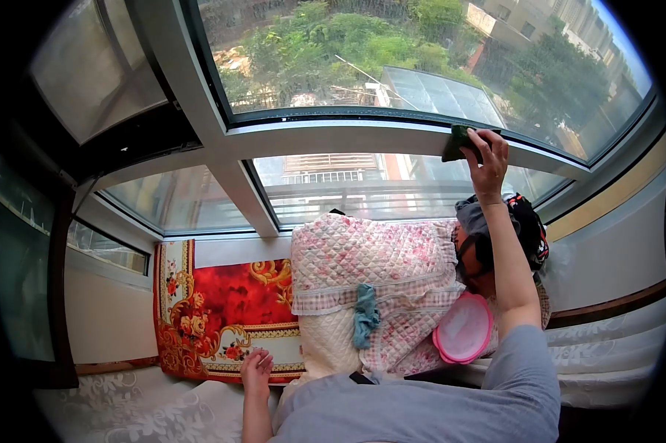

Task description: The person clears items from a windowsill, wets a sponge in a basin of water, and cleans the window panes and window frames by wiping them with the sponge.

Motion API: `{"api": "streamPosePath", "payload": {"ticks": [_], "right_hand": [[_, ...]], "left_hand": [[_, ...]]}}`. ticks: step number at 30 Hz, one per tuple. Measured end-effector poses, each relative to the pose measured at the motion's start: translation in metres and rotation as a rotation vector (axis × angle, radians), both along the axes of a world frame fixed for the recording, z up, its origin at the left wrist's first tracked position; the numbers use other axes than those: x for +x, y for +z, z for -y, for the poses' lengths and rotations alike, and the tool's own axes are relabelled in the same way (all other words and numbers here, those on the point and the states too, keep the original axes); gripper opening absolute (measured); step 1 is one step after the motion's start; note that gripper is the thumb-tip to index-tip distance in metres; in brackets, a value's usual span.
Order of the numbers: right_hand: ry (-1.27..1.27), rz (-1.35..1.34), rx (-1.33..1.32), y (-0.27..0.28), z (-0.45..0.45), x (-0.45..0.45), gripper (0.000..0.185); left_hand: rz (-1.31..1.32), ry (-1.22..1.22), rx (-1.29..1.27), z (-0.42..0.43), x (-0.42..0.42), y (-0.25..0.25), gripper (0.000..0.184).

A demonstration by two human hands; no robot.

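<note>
My right hand (488, 164) is raised at the end of an outstretched arm, its fingers closed on a dark green scouring pad (458, 143). The pad lies against the white window crossbar (348, 140), just under the large upper pane. Low in the view, my left hand (256, 373) hangs over the front edge of a red and gold floral blanket (237, 292). Its fingers are loosely bent, and nothing shows in them.
A pink quilted cover (377, 251) lies on the sill, with a crumpled teal cloth (365, 317) on it. Close to my right arm are a pink basin (464, 328) and a dark bag (521, 232). An opened window sash (97, 66) tilts at upper left. White curtains (606, 347) hang low.
</note>
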State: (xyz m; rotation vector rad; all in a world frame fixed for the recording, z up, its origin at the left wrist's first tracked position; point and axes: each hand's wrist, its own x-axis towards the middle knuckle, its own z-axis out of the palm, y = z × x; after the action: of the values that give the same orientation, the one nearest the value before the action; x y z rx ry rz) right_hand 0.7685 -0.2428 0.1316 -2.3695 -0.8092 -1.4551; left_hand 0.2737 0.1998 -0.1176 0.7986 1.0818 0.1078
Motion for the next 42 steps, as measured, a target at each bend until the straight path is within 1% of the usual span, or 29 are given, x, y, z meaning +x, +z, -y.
{"api": "streamPosePath", "payload": {"ticks": [3, 7, 10, 12, 15, 16, 18, 19, 21, 22, 24, 26, 27, 28, 29, 30, 32, 33, 35, 36, 37, 39, 40, 41, 42], "right_hand": [[0.178, 0.023, 0.005, -0.004, -0.112, -0.012, 0.045], [0.328, 0.038, -0.01, -0.014, -0.264, -0.029, 0.052], [0.356, 0.114, -0.117, -0.018, -0.365, -0.04, 0.045], [0.268, 0.105, -0.103, -0.028, -0.393, -0.044, 0.043], [0.293, 0.208, -0.179, -0.025, -0.363, -0.037, 0.044], [0.247, 0.229, -0.205, -0.028, -0.341, -0.031, 0.045], [0.102, 0.23, -0.25, -0.033, -0.283, -0.021, 0.046], [0.031, 0.181, -0.258, -0.036, -0.251, -0.017, 0.047], [-0.049, 0.113, -0.204, -0.043, -0.178, -0.005, 0.048], [-0.077, 0.102, -0.14, -0.045, -0.141, 0.0, 0.05], [-0.116, 0.035, 0.022, -0.045, -0.068, 0.007, 0.053], [-0.193, 0.036, 0.117, -0.044, -0.001, 0.017, 0.05], [-0.281, 0.051, 0.147, -0.044, 0.031, 0.025, 0.05], [-0.341, 0.088, 0.199, -0.044, 0.06, 0.035, 0.049], [-0.386, 0.117, 0.26, -0.043, 0.087, 0.043, 0.046], [-0.393, 0.156, 0.344, -0.044, 0.112, 0.053, 0.044], [-0.474, 0.225, 0.522, -0.047, 0.156, 0.079, 0.042], [-0.481, 0.224, 0.596, -0.048, 0.158, 0.085, 0.041], [-0.503, 0.222, 0.738, -0.048, 0.155, 0.096, 0.04], [-0.507, 0.231, 0.73, -0.043, 0.129, 0.088, 0.038], [-0.44, 0.197, 0.655, -0.041, 0.094, 0.071, 0.039], [-0.29, 0.048, 0.435, -0.04, 0.017, 0.024, 0.044], [-0.166, -0.023, 0.346, -0.04, -0.014, 0.006, 0.045], [-0.141, -0.052, 0.283, -0.039, -0.016, 0.002, 0.045], [-0.103, -0.081, 0.222, -0.037, -0.019, 0.0, 0.045]], "left_hand": [[0.042, -0.021, -0.005, 0.003, 0.009, 0.005, 0.024], [0.107, -0.018, -0.006, 0.008, 0.023, 0.013, 0.023], [0.149, -0.029, -0.005, 0.017, 0.035, 0.019, 0.024], [0.156, -0.04, -0.009, 0.022, 0.042, 0.026, 0.024], [0.174, -0.059, 0.03, 0.029, 0.043, 0.032, 0.023], [0.156, -0.061, 0.046, 0.029, 0.041, 0.032, 0.023], [0.116, -0.07, 0.081, 0.028, 0.04, 0.031, 0.023], [0.091, -0.069, 0.099, 0.026, 0.04, 0.029, 0.024], [0.039, -0.09, 0.174, 0.018, 0.047, 0.033, 0.026], [0.076, -0.121, 0.237, 0.008, 0.053, 0.032, 0.028], [0.102, -0.137, 0.438, -0.005, 0.085, 0.062, 0.032], [0.194, -0.162, 0.689, -0.024, 0.129, 0.105, 0.038], [0.251, -0.173, 0.853, -0.039, 0.153, 0.126, 0.043], [0.337, -0.16, 1.018, -0.049, 0.179, 0.156, 0.047], [0.506, -0.109, 1.06, -0.079, 0.202, 0.166, 0.049], [0.416, -0.141, 1.442, -0.064, 0.228, 0.219, 0.049], [0.486, -0.045, 1.794, -0.074, 0.275, 0.28, 0.052], [0.515, -0.004, 1.97, -0.077, 0.295, 0.31, 0.054], [0.52, 0.171, 2.339, -0.088, 0.338, 0.36, 0.058], [0.557, 0.279, 2.471, -0.094, 0.361, 0.382, 0.059], [0.594, 0.395, 2.598, -0.097, 0.383, 0.402, 0.06], [0.578, 0.585, 2.697, -0.094, 0.422, 0.434, 0.063], [0.593, 0.615, 2.704, -0.089, 0.439, 0.443, 0.064], [0.595, 0.645, 2.719, -0.087, 0.452, 0.451, 0.065], [0.53, 0.641, 2.713, -0.085, 0.46, 0.453, 0.065]]}}
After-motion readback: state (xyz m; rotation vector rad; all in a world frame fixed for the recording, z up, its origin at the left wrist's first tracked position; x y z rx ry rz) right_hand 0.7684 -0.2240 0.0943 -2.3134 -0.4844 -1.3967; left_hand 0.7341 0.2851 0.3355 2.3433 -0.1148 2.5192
